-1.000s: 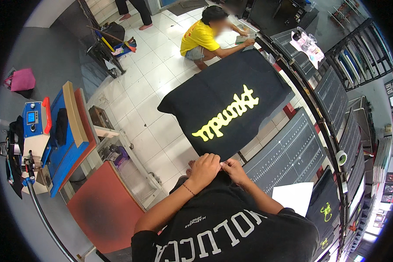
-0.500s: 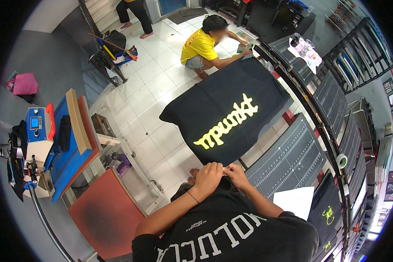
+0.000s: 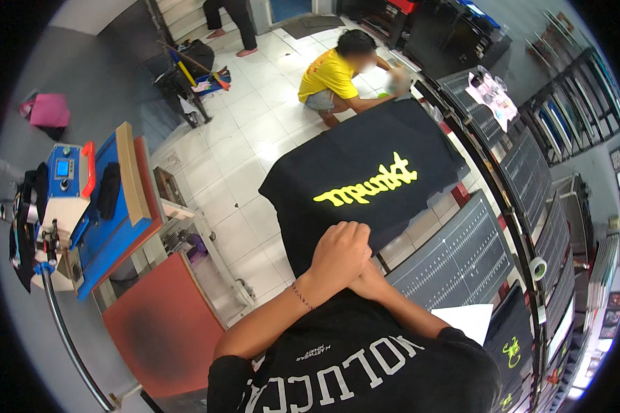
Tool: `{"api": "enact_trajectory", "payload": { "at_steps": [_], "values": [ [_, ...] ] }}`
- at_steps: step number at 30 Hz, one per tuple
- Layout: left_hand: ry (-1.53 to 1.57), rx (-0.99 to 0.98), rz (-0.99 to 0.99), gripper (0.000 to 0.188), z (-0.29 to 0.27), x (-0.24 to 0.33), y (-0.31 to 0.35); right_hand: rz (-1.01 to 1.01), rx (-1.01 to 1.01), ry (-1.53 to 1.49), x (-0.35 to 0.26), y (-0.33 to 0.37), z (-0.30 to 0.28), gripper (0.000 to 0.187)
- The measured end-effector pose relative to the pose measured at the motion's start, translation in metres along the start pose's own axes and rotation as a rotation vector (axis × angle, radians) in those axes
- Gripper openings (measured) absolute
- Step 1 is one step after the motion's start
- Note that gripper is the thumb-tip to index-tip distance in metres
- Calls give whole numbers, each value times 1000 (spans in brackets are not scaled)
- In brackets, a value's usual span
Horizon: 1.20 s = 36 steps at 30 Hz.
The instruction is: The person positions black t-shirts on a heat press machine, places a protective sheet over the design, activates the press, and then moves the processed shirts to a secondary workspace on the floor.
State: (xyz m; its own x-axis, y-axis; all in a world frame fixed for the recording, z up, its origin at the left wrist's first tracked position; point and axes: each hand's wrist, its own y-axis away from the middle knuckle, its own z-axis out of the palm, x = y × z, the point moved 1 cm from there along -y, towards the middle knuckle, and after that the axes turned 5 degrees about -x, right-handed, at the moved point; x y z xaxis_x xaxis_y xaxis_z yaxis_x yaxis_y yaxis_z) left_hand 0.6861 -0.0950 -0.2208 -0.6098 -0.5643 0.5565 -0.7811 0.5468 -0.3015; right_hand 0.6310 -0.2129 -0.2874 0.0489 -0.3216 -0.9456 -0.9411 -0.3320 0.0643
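A black T-shirt with bright yellow lettering lies over a flat printing board in front of me. My left hand is closed at its near end, the knuckles up and the fabric drawn up beneath. Close behind and below it, my right hand is also closed at the cloth; the left hand covers most of its fingers. The exact grip on the hem is hidden.
Dark gridded boards line a curved rail on the right; white paper lies on one. A blue-and-red heat press stands left. Beyond the shirt a person in yellow squats; another person's legs show behind.
My hands have risen and moved forward over the shirt, the left now overlapping the right. The near fabric is drawn up and the lettering looks flatter. The whole view has shifted slightly.
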Motion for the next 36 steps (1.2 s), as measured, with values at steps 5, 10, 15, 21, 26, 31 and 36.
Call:
{"api": "enact_trajectory", "payload": {
  "at_steps": [5, 10, 15, 21, 26, 31, 36],
  "values": [
    [18, 443, -60, 19, -30, -23, 10, 20, 219, -430, 1, -37, 18, 45],
    [1476, 800, -1085, 58, -24, -133, 79, -47, 186, -714, -51, -67, 4, 30],
    [2144, 564, -703, 62, 18, -190, 62, -18, 103, -700, -96, -74, -14, 27],
    [2167, 1010, -444, 36, -3, -238, 138, -688, 158, -504, -106, -67, -85, 48],
    [1709, 1348, -73, 31, -153, -55, 270, -817, -13, -645, -226, -116, -108, 44],
    [541, 1869, 73, 31, -245, 165, 412, -785, -471, -759, -383, -204, -26, 40],
    [70, 1787, -301, 44, -327, 255, 526, -626, -952, -594, -528, -225, 173, 37]
  ]
}}
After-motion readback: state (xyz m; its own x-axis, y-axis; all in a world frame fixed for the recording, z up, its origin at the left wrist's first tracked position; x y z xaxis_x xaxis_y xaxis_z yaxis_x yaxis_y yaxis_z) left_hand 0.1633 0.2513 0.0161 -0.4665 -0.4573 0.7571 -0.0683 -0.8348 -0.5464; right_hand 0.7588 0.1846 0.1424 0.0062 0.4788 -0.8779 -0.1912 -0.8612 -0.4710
